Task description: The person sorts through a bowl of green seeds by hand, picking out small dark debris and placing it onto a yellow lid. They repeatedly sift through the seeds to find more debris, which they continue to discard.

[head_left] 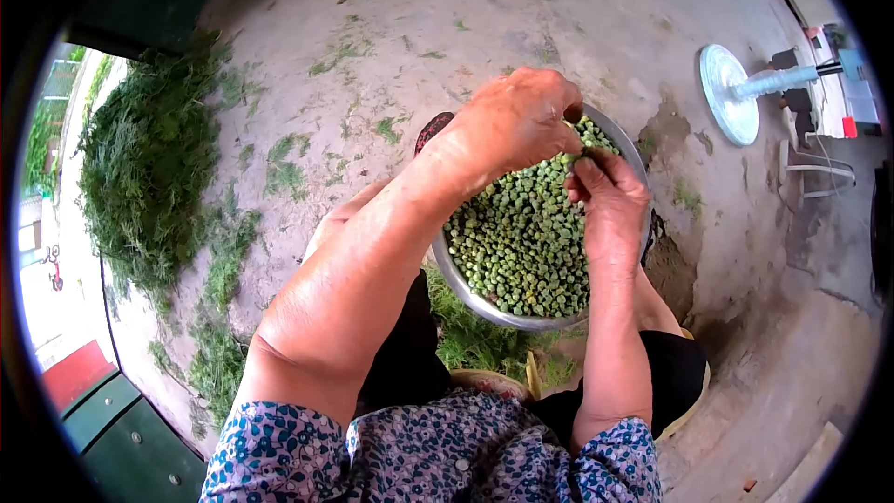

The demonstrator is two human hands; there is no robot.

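A round metal basin (453, 281) sits between my knees, heaped with small, roundish green fruits (517, 242), a few of them yellowish. My left hand (517, 116) reaches over the basin's far part, fingers curled down and pinched together. Close to its fingertips, my right hand (615, 205) comes in over the basin's right side, thumb and fingers pressed together. The two hands nearly meet above the fruits. Whatever lies between the fingertips is too small and too covered to name.
A big heap of feathery green plants (149, 177) lies at the left, with scattered sprigs (289, 163) on the concrete floor (447, 28). More greenery (475, 331) lies below the basin. A fan-like stand with a round pale base (729, 95) is at the right.
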